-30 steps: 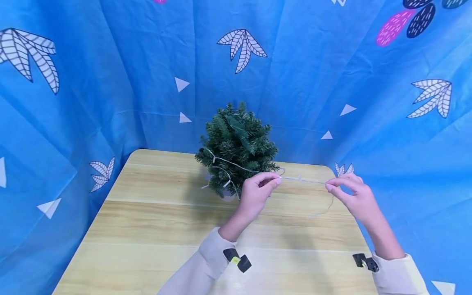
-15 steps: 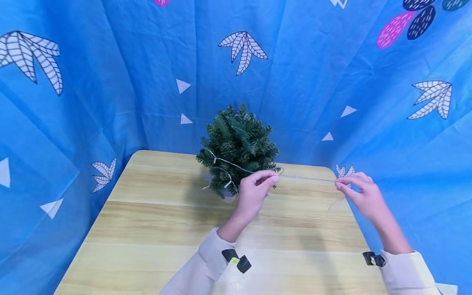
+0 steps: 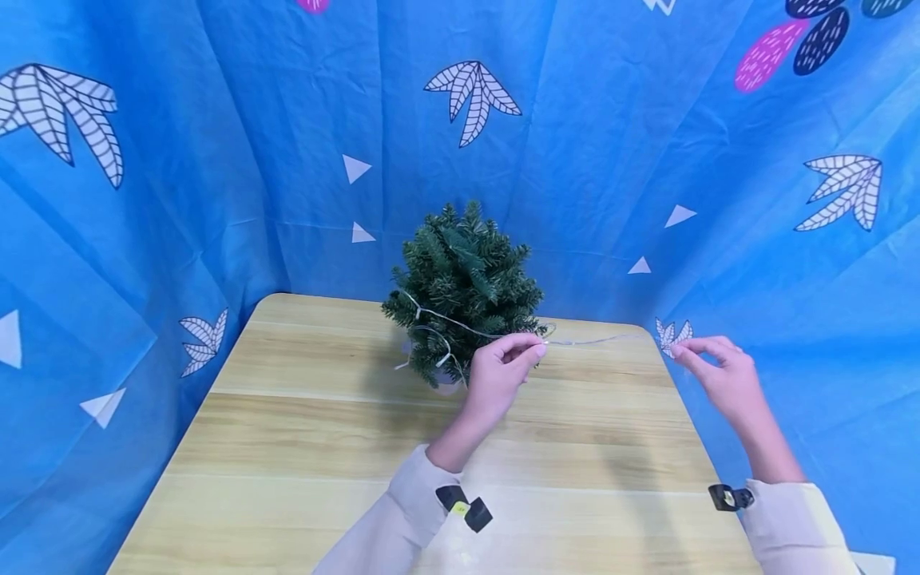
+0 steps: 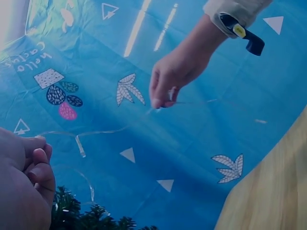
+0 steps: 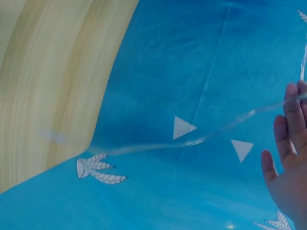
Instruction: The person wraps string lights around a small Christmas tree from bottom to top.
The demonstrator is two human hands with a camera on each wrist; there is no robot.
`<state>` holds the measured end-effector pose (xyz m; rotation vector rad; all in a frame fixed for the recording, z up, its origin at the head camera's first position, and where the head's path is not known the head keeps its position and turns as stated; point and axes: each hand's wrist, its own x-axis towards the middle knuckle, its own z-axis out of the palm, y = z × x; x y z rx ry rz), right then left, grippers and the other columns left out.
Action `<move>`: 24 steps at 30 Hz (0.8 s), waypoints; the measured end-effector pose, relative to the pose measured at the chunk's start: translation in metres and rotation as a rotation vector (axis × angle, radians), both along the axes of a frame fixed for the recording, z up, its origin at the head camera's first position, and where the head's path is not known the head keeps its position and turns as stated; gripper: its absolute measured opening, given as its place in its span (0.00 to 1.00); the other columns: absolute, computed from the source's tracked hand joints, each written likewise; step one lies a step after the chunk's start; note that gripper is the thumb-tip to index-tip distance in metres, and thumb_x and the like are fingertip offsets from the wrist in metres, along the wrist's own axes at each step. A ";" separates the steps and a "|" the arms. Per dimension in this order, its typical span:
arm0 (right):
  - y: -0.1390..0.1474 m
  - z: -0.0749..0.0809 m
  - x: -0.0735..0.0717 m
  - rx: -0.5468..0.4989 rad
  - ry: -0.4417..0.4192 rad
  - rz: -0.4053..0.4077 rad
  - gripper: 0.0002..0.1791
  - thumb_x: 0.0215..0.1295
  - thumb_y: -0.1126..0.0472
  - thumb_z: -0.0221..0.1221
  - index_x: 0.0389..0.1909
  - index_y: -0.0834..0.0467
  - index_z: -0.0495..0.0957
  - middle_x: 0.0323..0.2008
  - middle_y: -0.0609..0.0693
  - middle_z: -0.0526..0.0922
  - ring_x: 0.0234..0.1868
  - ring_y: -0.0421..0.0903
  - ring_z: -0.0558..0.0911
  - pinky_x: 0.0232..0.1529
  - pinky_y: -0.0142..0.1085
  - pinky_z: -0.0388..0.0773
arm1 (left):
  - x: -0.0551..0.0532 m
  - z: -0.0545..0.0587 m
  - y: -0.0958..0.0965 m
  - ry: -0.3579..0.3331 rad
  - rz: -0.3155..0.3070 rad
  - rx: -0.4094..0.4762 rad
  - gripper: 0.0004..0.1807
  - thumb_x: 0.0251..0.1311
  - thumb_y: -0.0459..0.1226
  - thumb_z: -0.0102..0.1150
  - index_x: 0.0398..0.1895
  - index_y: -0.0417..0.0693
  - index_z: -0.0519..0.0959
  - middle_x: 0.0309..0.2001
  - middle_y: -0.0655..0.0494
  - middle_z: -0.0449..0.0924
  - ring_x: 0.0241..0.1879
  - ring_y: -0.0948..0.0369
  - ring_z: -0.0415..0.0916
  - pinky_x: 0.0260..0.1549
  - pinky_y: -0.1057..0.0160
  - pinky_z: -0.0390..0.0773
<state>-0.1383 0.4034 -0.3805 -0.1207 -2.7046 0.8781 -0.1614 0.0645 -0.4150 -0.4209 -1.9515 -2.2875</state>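
Note:
A small green artificial Christmas tree [image 3: 467,275] stands toward the back of the table. A clear-wired string light [image 3: 460,322] with small pale bulbs crosses its front branches. Beside the tree's lower right, my left hand [image 3: 494,375] pinches the wire between thumb and fingertips. My right hand [image 3: 727,382] is out past the table's right edge, pinching the string further along. Between the hands the string light [image 4: 108,131] runs in the left wrist view, a bulb hanging from it. Its loose end trails blurred from the right hand [image 5: 288,153] in the right wrist view.
The light wooden table [image 3: 302,447] has rounded back corners. A blue patterned cloth [image 3: 596,144] hangs behind it and along both sides. The tree's pale base [image 3: 447,389] is partly hidden by branches and the left arm.
My right hand has moved right, away from the left hand, lengthening the stretch of string light between them. The left hand has stayed almost in place beside the tree.

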 end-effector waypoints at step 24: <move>-0.035 0.040 -0.018 -0.410 0.123 -0.236 0.23 0.68 0.41 0.61 0.52 0.54 0.83 0.36 0.30 0.83 0.46 0.33 0.76 0.42 0.28 0.68 | 0.002 0.020 0.006 0.097 -0.110 -0.073 0.14 0.66 0.43 0.65 0.54 0.55 0.85 0.37 0.58 0.84 0.23 0.61 0.73 0.23 0.69 0.72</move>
